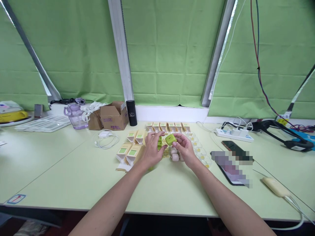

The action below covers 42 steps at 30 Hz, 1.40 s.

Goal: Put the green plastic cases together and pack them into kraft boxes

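Note:
Both of my hands meet above the middle of the pale green table (73, 177). My right hand (185, 150) pinches a small lime-green cube-shaped charger (170, 139) between thumb and fingers. My left hand (153, 149) is curled beside it, fingertips touching the green piece from the left. Under the hands lie small beige and pinkish plug parts (175, 156). Open beige boxes with green labels (130, 152) lie to the left. A row of similar boxes (167, 127) stands behind the hands.
A cardboard box (113, 115), a black cylinder (131, 112), a purple water jug (75, 116) and a coiled white cable (106, 139) sit at the back left. Clear plastic trays (200, 151), a phone (231, 170), a power strip (233, 134) and a cream mouse (275, 186) lie to the right.

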### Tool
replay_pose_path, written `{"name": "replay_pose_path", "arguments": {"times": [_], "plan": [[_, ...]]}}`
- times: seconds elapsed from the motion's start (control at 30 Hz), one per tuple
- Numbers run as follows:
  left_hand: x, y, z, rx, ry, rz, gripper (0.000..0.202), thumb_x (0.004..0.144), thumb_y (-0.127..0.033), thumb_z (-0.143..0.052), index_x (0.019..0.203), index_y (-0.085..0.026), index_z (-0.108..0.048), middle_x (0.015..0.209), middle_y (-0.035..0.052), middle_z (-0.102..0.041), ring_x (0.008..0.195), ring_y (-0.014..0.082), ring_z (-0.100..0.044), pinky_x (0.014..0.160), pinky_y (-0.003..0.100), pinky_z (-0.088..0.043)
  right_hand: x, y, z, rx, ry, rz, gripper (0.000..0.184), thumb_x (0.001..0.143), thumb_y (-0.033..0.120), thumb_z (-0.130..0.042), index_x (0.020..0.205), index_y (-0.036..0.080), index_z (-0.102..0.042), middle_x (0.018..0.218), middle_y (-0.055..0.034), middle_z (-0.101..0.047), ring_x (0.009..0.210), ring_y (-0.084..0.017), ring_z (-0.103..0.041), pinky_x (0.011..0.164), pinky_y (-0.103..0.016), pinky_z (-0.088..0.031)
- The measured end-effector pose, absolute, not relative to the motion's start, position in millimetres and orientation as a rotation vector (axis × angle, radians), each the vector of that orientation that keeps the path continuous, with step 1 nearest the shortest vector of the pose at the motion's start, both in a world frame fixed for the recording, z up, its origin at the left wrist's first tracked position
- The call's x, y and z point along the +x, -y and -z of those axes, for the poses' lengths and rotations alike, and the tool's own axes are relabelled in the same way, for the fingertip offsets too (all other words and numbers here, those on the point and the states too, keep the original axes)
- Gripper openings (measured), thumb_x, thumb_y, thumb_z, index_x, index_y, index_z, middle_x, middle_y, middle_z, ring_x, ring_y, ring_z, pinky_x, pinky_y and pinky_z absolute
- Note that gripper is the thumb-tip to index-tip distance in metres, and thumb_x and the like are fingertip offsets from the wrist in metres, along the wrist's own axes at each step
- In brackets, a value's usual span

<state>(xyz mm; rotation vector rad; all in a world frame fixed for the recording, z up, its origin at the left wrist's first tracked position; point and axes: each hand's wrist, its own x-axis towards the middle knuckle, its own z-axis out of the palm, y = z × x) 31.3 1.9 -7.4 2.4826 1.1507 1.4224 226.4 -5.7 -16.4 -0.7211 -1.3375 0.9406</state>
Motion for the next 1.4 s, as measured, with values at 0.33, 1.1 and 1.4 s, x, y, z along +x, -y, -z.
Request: {"name": "replay_pose_path", "arguments": {"times": [0.33, 1.1, 1.4], "plan": [[32.3, 0.4, 7.3, 2.635, -1.078, -1.387, 0.058, 0.097, -0.008, -0.060, 0.148, -0.036, -0.059, 0.156, 0.0088, -0.051, 0.143, 0.0339, -0.042, 0.120, 0.061, -0.041, 221.5, 1.7, 21.3, -0.804, 1.423, -0.789, 0.046, 0.083, 0.059, -0.083, 0.111, 0.026, -0.068, 0.104, -0.0076, -0.077, 0.089, -0.025, -0.071, 0.075, -0.038, -0.059], [29.6, -20.0, 1.1, 1.842, -0.975, -1.531, 0.054, 0.087, -0.016, -0.074, 0.139, -0.028, -0.064, 0.143, 0.0071, -0.071, 0.124, 0.0249, -0.069, 0.092, 0.034, -0.054, 212.4, 25.5, 26.1, -1.308, 2.231, 0.327, 0.015, 0.077, 0.010, -0.073, 0.081, 0.024, -0.075, 0.090, -0.0143, -0.074, 0.100, -0.036, -0.056, 0.084, -0.050, -0.041], [31.8, -22.2, 5.9, 1.618, -0.901, -1.472, 0.059, 0.078, -0.026, -0.087, 0.131, -0.023, -0.062, 0.126, 0.0095, -0.077, 0.117, 0.0263, -0.072, 0.093, 0.035, -0.053, 202.7, 29.8, 23.1, -1.521, 2.342, 0.364, 0.017, 0.080, 0.019, -0.072, 0.095, 0.017, -0.081, 0.101, -0.0159, -0.074, 0.109, -0.034, -0.054, 0.098, -0.047, -0.036]]}}
